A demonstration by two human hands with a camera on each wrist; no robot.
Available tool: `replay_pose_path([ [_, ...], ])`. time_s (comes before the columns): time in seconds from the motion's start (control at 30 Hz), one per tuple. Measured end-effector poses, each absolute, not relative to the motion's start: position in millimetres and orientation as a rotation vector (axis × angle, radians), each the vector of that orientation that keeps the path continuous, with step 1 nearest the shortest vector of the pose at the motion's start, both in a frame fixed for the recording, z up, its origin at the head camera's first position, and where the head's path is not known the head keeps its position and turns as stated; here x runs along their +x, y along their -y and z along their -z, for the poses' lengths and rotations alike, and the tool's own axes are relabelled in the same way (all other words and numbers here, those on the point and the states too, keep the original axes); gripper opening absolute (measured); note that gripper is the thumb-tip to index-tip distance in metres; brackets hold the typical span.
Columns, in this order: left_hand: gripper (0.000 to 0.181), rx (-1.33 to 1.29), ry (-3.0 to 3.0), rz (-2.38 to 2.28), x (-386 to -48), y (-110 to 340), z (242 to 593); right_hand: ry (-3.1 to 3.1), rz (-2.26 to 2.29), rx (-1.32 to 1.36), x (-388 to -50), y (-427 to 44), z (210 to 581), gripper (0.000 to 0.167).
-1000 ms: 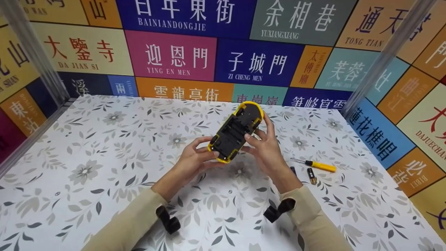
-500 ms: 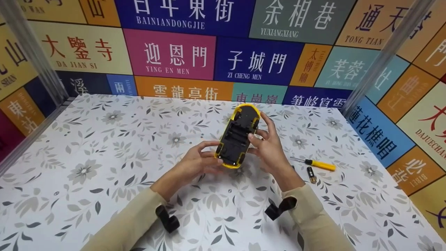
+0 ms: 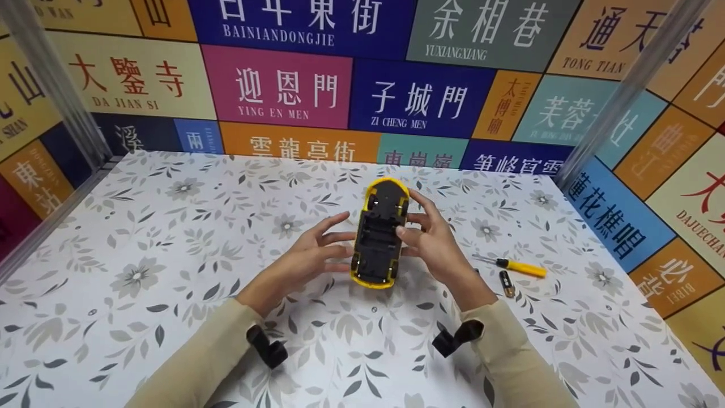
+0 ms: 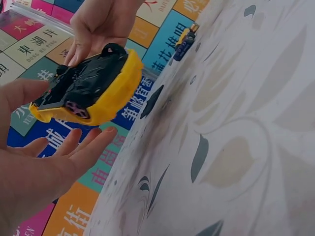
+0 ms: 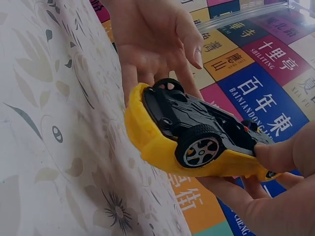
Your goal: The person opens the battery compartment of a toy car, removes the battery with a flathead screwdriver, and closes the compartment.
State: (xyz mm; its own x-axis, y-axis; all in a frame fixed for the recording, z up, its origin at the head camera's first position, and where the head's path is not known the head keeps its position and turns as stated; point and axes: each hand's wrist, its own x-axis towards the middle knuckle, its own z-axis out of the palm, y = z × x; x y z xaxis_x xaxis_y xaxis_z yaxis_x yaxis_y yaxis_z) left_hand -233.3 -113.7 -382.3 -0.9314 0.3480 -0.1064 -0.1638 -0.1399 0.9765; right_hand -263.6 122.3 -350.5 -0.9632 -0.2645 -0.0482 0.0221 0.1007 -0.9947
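Observation:
A yellow toy car [image 3: 376, 238] is held above the table with its black underside turned up. An uncovered recess [image 3: 378, 230] spans the middle of that underside. My right hand [image 3: 439, 246] grips the car by its right side, thumb on the underside and fingers behind the body; the right wrist view shows this thumb [image 5: 275, 155] near the recess. Beside the car's left side is my left hand [image 3: 306, 255], its fingers spread and loosely bent. In the left wrist view the left hand [image 4: 44, 167] lies below the car [image 4: 98, 88], with a gap at the fingertips.
To the right of the right hand lie a screwdriver [image 3: 524, 268] with a yellow handle and a dark battery [image 3: 506, 283] with a copper-coloured end. Another small dark item is mostly hidden behind the right wrist. A leaf-patterned cloth [image 3: 170, 272] covers the table, with a sign-printed wall [image 3: 277, 90] behind.
The car has turned upright in the head view and come slightly down and nearer in my right hand. My left hand has loosened from its lower end and drawn away to the left.

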Motion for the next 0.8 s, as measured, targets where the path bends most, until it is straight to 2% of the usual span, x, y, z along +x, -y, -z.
replay_pose_path([
  [0.33, 0.095, 0.363, -1.773, -2.17, -233.7, 115.1, 388.2, -2.135, 1.878, -0.342, -260.3, -119.0, 353.6, 0.073],
  [0.8, 0.101, 0.361, -1.833, -2.111, -233.6, 113.3, 390.1, -2.13, 1.843, -0.388, -260.8, -117.7, 358.2, 0.071],
])
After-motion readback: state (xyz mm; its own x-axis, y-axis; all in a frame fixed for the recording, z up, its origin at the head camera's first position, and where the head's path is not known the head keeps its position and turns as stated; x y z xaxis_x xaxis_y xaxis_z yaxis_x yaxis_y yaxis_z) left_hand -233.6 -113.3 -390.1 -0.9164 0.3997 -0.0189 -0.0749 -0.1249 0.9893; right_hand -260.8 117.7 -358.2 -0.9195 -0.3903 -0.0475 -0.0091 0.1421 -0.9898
